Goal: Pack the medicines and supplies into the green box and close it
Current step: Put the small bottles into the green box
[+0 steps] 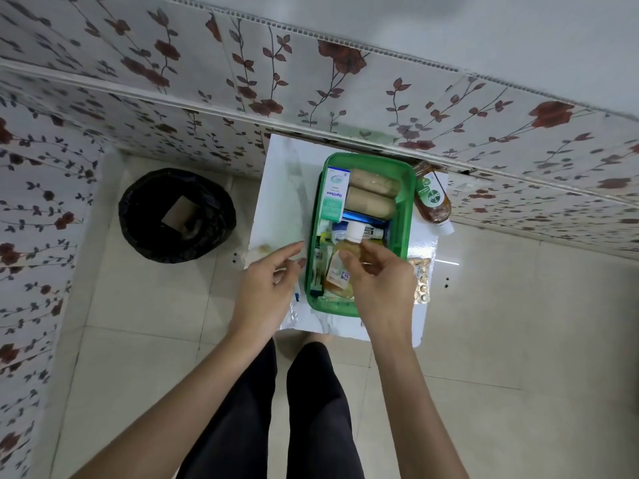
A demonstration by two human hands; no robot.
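Right hand (377,281) grip pinching small bottle (349,250) with white cap, over near end of green box (408,216) on tabletop (276,188). I'd lay it flat in gap, cap away. Left hand (269,281) grip released, beside box rim. Box translucent, nearly full; brown bottle (434,202), blister strip (422,281) outside.

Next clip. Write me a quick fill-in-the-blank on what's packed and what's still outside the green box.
1. The two beige rolls lie inside the ____ box.
2. The brown antiseptic bottle lies outside the box, on its ____ side.
3. The blister pack rests on the ____ table.
4. The right hand holds a small bottle with a ____ cap.

Missing: green; right; white; white
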